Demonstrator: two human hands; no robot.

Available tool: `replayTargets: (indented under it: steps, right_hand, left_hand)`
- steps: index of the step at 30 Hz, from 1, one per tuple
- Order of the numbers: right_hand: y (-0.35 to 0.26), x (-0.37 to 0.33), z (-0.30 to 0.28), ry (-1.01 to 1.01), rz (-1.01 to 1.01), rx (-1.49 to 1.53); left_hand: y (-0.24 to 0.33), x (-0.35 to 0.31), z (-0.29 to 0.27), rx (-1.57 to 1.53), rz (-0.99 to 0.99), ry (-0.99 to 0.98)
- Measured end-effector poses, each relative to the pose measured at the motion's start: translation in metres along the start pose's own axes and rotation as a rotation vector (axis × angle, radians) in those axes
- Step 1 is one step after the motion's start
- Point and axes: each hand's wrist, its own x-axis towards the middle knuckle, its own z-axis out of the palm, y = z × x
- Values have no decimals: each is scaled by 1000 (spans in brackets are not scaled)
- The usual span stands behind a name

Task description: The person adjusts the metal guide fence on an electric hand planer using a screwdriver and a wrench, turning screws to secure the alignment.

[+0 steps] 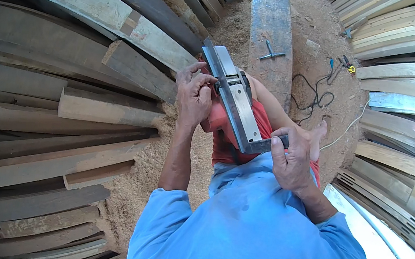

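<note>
— Where's the electric planer (233,101)?
— Upturned at chest height, metal sole facing up, above the sawdust floor (159,160).
— And each grip?
— Left hand (195,95) fingers pinch its side; right hand (292,162) is wrapped closed around the near end.

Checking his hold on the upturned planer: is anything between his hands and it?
Nothing visible. The left hand touches the red planer's side by its metal sole, and the right hand grips the sole's near end directly.
</note>
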Motion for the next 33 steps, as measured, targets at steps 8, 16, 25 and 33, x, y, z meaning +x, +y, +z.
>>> replayTargets:
  steps: [8,16,25,33]
  right_hand:
    - [1,1,1,0,-5,14]
    - [1,1,0,-23,13,22]
    - [0,2,0,-21,-5,23]
    - [1,3,1,-15,-39,6]
  left_hand:
    - [3,5,-4,31,79,-47]
    - [15,2,-7,238,-10,7]
    - [2,1,-2,30,-16,23]
    - [-1,5,-4,21,70,-48]
